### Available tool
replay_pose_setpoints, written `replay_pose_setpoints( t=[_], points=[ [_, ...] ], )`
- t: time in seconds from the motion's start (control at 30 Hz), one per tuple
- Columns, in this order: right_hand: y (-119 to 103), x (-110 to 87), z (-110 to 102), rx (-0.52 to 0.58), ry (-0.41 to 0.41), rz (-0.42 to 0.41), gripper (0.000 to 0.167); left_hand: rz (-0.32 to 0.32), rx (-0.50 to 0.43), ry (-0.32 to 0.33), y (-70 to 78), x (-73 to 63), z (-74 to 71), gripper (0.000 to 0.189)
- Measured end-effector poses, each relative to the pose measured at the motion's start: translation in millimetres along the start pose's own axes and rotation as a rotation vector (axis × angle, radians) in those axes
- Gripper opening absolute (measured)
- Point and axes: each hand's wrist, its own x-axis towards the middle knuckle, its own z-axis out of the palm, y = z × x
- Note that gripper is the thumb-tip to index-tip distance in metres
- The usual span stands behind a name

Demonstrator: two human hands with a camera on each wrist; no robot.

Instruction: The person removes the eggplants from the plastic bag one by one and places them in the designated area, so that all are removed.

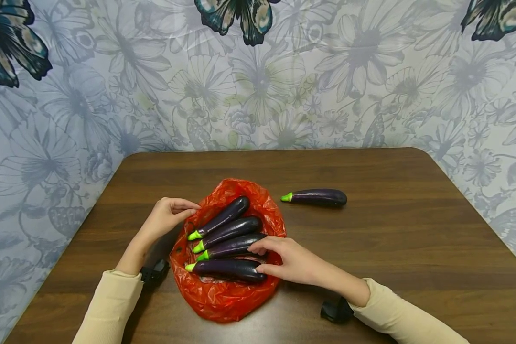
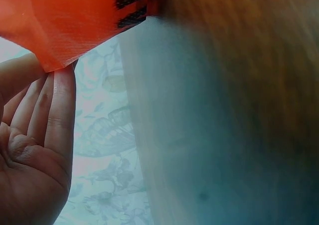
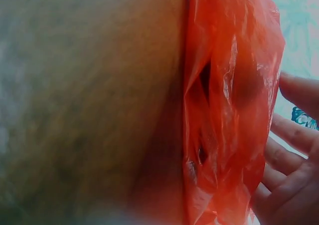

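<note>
A crumpled red plastic bag (image 1: 230,306) lies spread with its mouth up, and several eggplants with green stems lie side by side in it. At the bag's left rim my left hand (image 1: 167,219) pinches the plastic between thumb and fingers; the left wrist view shows the pinched corner (image 2: 57,58). My right hand (image 1: 290,260) reaches over the right rim, fingers spread. Its fingertips are at the right end of one eggplant (image 1: 232,247), and its thumb touches the end of the nearest eggplant (image 1: 230,271). In the right wrist view the bag wall (image 3: 229,110) hides the fingertips.
Another eggplant (image 1: 320,197) lies on the wooden table (image 1: 391,215) beyond the bag to the right. A wall with flower-patterned paper (image 1: 284,95) stands behind the table's far edge. Each wrist carries a small black camera (image 1: 336,310).
</note>
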Motion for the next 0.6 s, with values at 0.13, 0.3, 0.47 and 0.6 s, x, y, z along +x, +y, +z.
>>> replay_pose_setpoints(
  t=[0.13, 0.3, 0.47, 0.6],
  points=[
    [-1.3, 0.0, 0.6, -0.025, -0.059, 0.044, 0.038, -0.004, -0.005, -0.005, 0.8, -0.3, -0.5, 0.018],
    [-4.0, 0.6, 2.2, -0.059, -0.111, 0.065, 0.043, -0.017, -0.008, -0.008, 1.8, -0.8, -0.9, 0.018],
    [-5.7, -0.3, 3.7, -0.109, -0.159, 0.082, 0.050, -0.024, 0.008, -0.006, 2.2, -1.2, -0.7, 0.018],
    [-5.5, -1.2, 5.0, -0.140, -0.190, 0.088, 0.055, -0.022, 0.012, -0.009, 0.3, -0.6, -0.1, 0.018]
  ],
)
